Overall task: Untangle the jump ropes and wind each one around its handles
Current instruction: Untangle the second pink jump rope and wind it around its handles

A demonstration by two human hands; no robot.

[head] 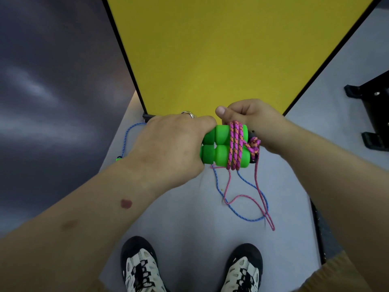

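The two green handles (223, 146) lie side by side, one above the other, held up over the floor (189, 218). Their long way runs left to right. The left hand (168, 148) wraps its curled fingers around the left ends. The pink rope (235, 144) goes around the right ends in a few tight loops. The right hand (252, 121) pinches that rope just above the handles, thumb on top. The loose pink rope hangs below the fingers. A blue rope (246, 216) lies on the floor under both hands.
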